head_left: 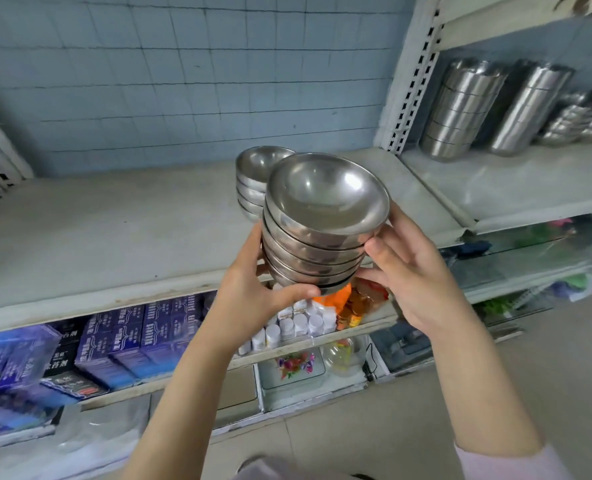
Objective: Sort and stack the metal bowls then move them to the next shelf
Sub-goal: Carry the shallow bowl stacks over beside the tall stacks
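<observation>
I clasp the stack of metal bowls (322, 233) between my left hand (249, 292), thumb curled under its base, and my right hand (414, 271), fingers wrapped round its side, with a second stack (251, 181) on the shelf (114, 230) just beyond my grip.

Both bare forearms reach up and away from the near edge, converging toward the middle. The left hand (249, 289) cups the left side of the stack of bowls (322, 230), thumb hooked under its base. The right hand (415, 271) clasps the right side, fingers spread; a pale pink sleeve (505, 462) shows near that elbow.
</observation>
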Motion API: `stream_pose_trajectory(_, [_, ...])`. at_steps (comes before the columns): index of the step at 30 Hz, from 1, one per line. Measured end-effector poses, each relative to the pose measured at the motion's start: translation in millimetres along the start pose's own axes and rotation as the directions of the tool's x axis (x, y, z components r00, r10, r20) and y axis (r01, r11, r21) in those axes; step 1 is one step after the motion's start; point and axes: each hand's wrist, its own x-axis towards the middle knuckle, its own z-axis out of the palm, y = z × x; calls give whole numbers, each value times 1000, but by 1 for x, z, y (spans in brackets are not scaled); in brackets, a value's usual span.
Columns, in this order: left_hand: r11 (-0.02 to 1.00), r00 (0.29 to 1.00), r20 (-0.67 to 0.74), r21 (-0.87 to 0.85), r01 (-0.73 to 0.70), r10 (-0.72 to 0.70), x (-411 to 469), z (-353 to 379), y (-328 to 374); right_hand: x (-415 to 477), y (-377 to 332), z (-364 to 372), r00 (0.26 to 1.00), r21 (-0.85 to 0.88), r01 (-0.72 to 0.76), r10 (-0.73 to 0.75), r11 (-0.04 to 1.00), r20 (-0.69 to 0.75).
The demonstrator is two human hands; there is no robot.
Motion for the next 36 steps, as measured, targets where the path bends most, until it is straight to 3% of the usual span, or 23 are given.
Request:
stream_pose_trajectory(10, [994,966,237,-49,-98,107,22,210,76,-93,-34,-198,962,-107,33,-60,994,-265])
stream_pose_trajectory(18, [992,910,393,-60,-115,130,55,336,110,-128,-34,-317,904,-117,1,-51,993,-424])
stream_pose_trajectory(29, [989,864,494,-146,-24,94,173,509,117,-72,-4,-499,860,-84,-4,-40,996,-509])
stream_pose_trajectory(36, [984,840,527,-176,-37,126,274,634,138,-16,1,-636,833,-55,20,-47,998,-551])
